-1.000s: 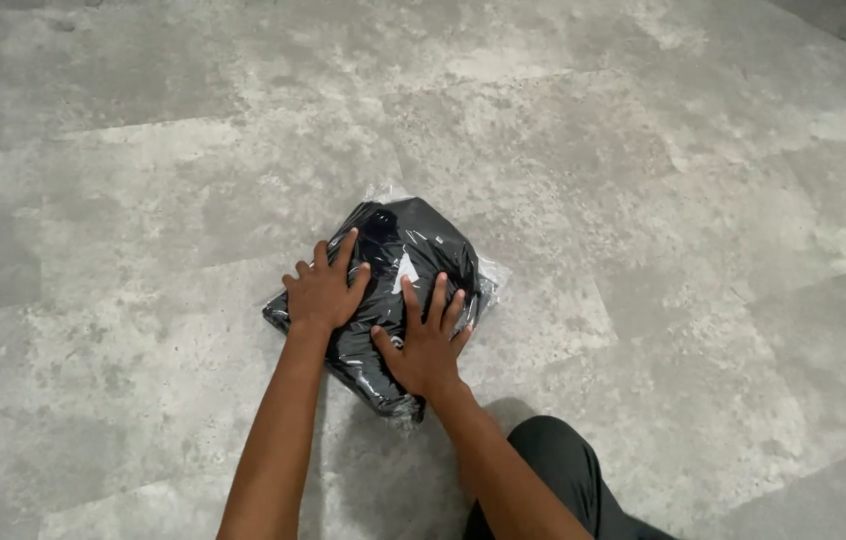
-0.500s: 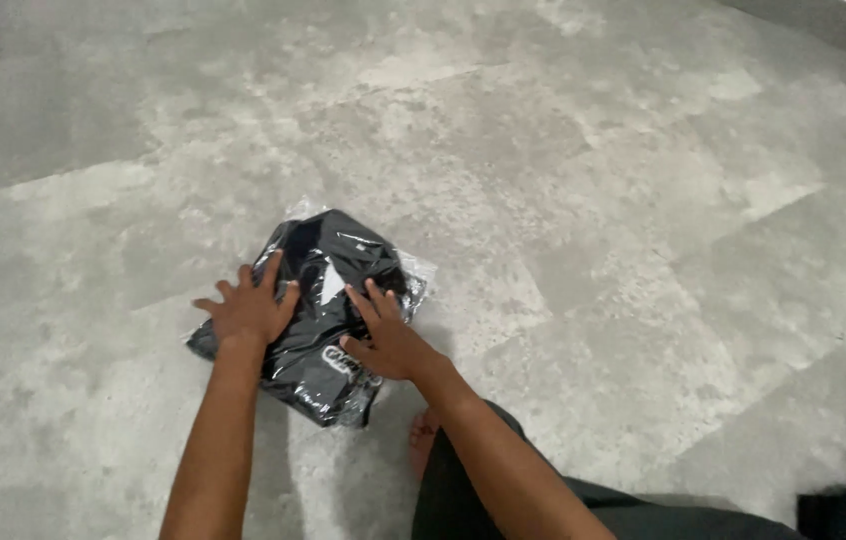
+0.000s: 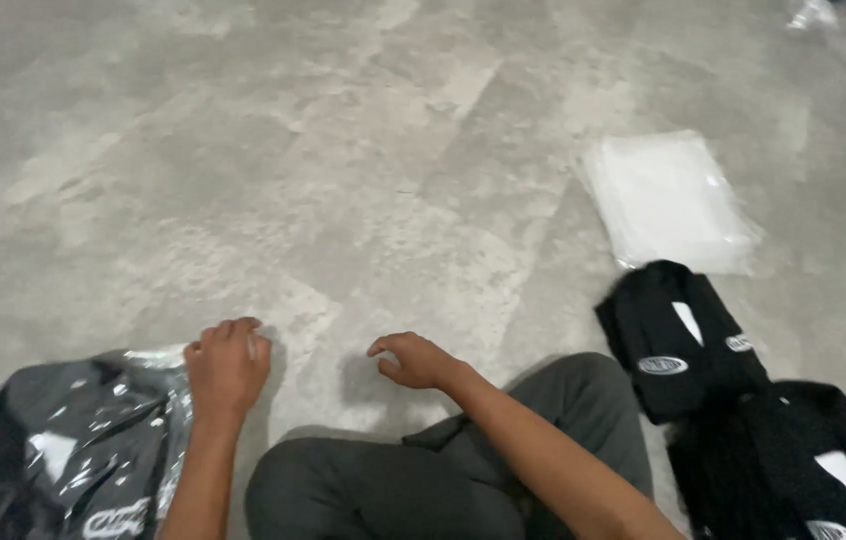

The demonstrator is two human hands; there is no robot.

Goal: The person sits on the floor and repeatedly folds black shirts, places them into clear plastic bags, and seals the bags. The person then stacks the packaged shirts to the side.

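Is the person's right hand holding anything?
No, the right hand hangs empty over the bare floor, while the left hand grips the bagged garment.

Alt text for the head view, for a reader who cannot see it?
A seated person's left hand grips the edge of a black garment in a clear plastic bag on a grey floor, while the right hand hovers empty. Folded black garments and a stack of clear bags lie to the right.
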